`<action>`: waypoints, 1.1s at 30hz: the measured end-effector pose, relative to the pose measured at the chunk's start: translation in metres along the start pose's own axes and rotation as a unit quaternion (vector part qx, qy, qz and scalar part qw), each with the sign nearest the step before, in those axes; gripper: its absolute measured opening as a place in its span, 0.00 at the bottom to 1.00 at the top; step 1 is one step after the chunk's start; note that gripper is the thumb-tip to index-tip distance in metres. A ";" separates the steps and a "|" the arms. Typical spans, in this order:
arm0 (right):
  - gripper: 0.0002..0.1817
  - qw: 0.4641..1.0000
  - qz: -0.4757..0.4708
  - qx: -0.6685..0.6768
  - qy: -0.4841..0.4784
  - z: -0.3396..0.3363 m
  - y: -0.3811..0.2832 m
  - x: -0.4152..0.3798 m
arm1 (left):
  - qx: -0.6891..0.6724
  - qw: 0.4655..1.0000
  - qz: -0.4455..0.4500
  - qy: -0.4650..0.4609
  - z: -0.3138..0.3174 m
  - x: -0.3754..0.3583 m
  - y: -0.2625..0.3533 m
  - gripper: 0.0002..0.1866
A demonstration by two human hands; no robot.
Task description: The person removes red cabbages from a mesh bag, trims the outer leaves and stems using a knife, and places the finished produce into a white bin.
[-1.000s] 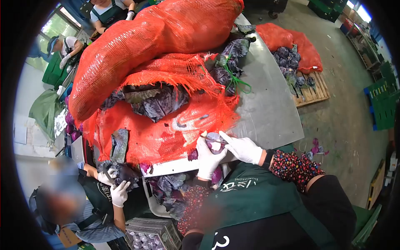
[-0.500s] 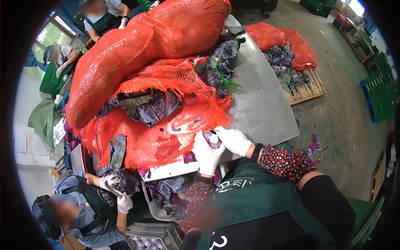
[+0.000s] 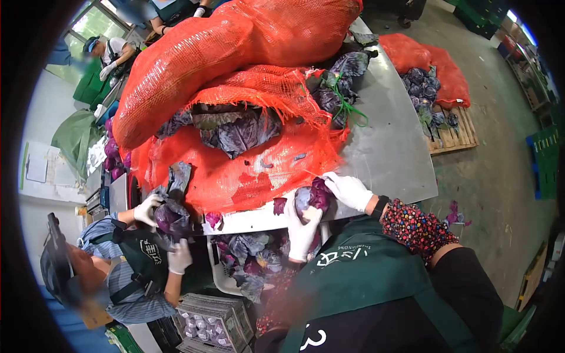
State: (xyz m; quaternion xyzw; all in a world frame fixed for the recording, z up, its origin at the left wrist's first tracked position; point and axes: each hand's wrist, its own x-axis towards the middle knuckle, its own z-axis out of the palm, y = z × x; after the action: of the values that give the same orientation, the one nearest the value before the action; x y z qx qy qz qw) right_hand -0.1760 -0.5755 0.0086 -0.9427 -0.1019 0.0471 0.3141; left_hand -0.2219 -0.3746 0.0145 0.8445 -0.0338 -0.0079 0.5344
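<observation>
A small purple cabbage (image 3: 303,200) is held at the metal table's near edge. My left hand (image 3: 302,230), in a white glove, wraps round its lower left side. At its upper right, my right hand (image 3: 348,192), also white-gloved, has its fingers on a dark purple leaf (image 3: 320,195) that stands out from the head. Behind the cabbage lies an open red mesh sack (image 3: 235,176) with cabbage leaves (image 3: 241,132) in its mouth.
A full red sack (image 3: 188,65) lies across the back. At left a co-worker's gloved hands (image 3: 179,256) hold another cabbage (image 3: 172,219). Below the table edge, a white bin (image 3: 219,276) holds leaves. A pallet (image 3: 456,135) stands on the floor at right.
The outer leaf now stands away from the cabbage under my right hand, and more of the head shows. The camera view has shifted. The co-worker's lower hand has moved off the other cabbage's underside.
</observation>
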 end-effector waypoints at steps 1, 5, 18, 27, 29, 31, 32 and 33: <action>0.23 1.000 -0.008 0.016 0.013 -0.006 -0.005 -0.002 | 0.014 1.000 0.018 0.012 0.004 0.005 0.003 0.48; 0.33 0.997 -0.034 -0.023 -0.066 -0.049 -0.031 -0.016 | -0.052 0.998 0.008 -0.031 0.009 0.027 -0.002 0.50; 0.22 0.991 -0.115 -0.045 -0.060 -0.045 -0.034 -0.006 | -0.107 0.984 -0.023 -0.137 -0.005 0.041 -0.009 0.48; 0.20 0.997 0.003 0.070 -0.026 -0.037 -0.013 -0.002 | 0.054 0.988 0.099 -0.104 -0.030 0.012 0.005 0.49; 0.21 0.984 0.004 0.172 -0.054 -0.039 -0.029 -0.009 | 0.045 0.994 0.071 -0.074 -0.027 -0.001 0.026 0.50; 0.21 0.982 -0.005 0.183 -0.039 -0.032 -0.038 -0.012 | 0.070 0.996 0.047 -0.033 -0.006 -0.004 0.039 0.54; 0.21 0.981 -0.011 0.191 -0.016 -0.029 -0.041 -0.012 | 0.067 0.998 0.021 -0.009 0.005 -0.002 0.035 0.55; 0.21 0.976 -0.005 0.217 0.003 -0.029 -0.041 -0.010 | 0.047 0.999 0.020 0.015 0.012 0.003 0.030 0.55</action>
State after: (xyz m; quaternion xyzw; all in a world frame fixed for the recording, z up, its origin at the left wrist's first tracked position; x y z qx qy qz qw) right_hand -0.1882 -0.5621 0.0568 -0.8515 -0.0932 0.0641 0.5121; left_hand -0.2207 -0.3988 0.0365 0.8680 -0.0430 0.0167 0.4944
